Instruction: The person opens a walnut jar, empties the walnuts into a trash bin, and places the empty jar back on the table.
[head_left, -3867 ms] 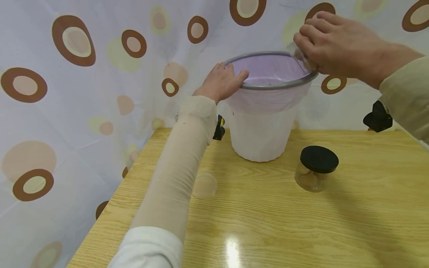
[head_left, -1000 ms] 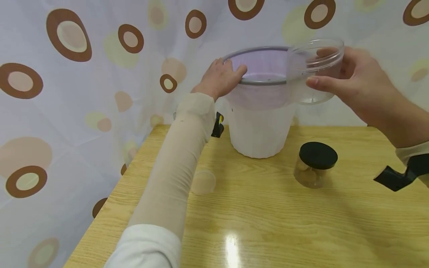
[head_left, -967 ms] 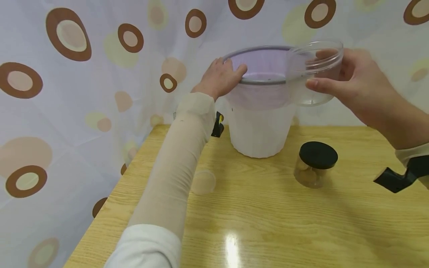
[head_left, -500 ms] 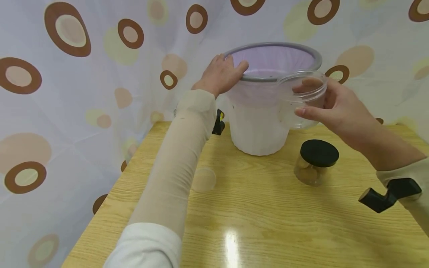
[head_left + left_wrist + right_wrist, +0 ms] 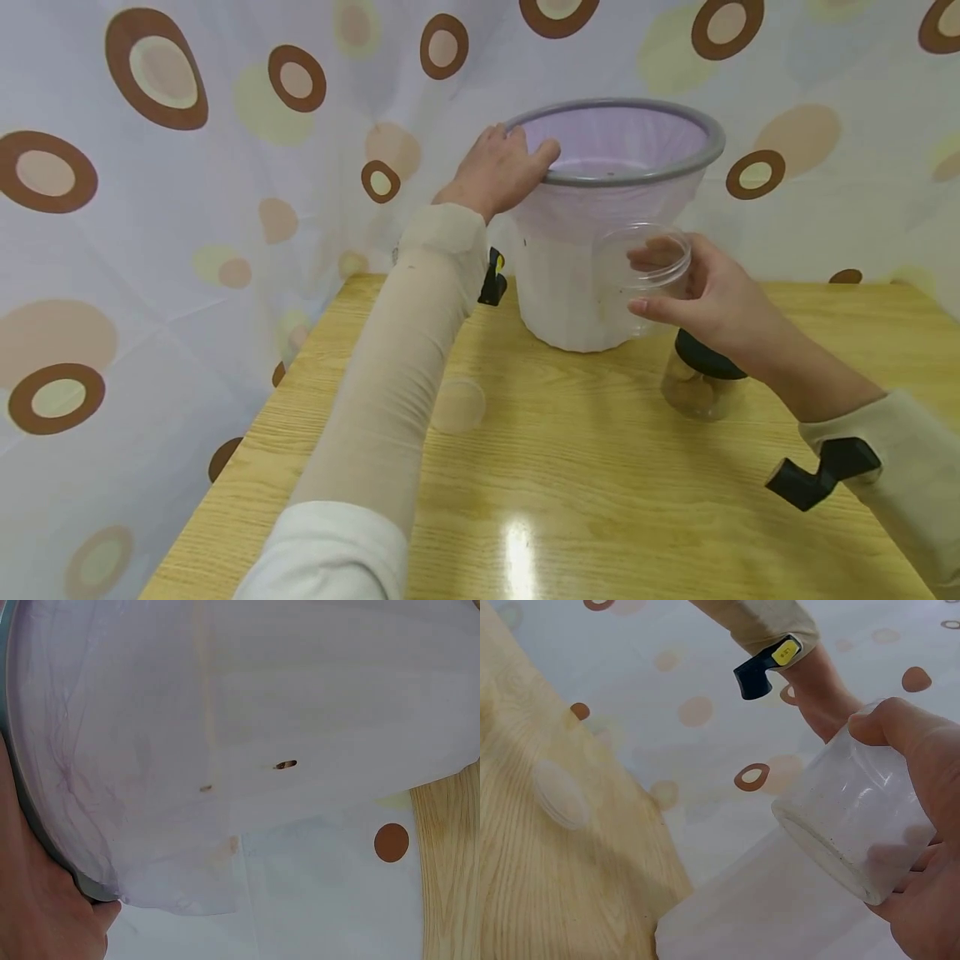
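My right hand holds a clear plastic jar, upright and without a lid, in front of the white trash bin. In the right wrist view, thumb and fingers wrap the jar, and small dark specks show near its base. A purple-tinted liner hangs over the bin's grey rim. At the rim's left side my left hand grips the edge; in the left wrist view part of that hand shows against it. A jar with a black lid and round tan pieces inside stands below my right hand, partly hidden.
A round translucent disc, perhaps a lid, lies flat on the wooden table beside my left forearm. A patterned curtain hangs behind the bin and along the table's left edge.
Earlier the clear jar was at the bin's right rim; my right hand has turned it upright and brought it down and left in front of the bin. My left hand stays on the rim.
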The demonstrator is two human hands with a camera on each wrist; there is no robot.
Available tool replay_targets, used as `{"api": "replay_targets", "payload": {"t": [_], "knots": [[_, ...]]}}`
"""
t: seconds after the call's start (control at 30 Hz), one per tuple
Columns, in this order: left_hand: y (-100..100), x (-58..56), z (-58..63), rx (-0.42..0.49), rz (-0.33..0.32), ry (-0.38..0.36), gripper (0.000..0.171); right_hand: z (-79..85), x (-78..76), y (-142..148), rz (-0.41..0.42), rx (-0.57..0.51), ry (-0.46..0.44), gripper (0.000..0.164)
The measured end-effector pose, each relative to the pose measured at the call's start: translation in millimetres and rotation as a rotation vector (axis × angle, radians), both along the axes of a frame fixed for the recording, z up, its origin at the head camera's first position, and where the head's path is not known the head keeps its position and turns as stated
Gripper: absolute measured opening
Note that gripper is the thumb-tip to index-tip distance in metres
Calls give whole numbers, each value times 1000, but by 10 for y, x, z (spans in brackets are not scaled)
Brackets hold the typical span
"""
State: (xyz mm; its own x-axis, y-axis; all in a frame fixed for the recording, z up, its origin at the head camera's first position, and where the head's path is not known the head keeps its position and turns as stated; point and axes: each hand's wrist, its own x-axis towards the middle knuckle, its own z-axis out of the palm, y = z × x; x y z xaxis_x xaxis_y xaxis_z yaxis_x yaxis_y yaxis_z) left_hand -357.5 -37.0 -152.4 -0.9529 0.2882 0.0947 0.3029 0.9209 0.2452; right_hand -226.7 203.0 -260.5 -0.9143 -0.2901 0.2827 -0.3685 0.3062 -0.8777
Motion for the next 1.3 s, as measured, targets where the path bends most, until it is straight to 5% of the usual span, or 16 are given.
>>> {"api": "replay_targets", "payload": {"t": [0.83, 1.3], "knots": [[17, -31, -15, 9, -1, 0, 76, -892, 32, -251, 72, 53, -167, 76], [-53, -91, -1, 22, -28, -12, 76, -1300, 34, -371, 82, 92, -168, 80]]}}
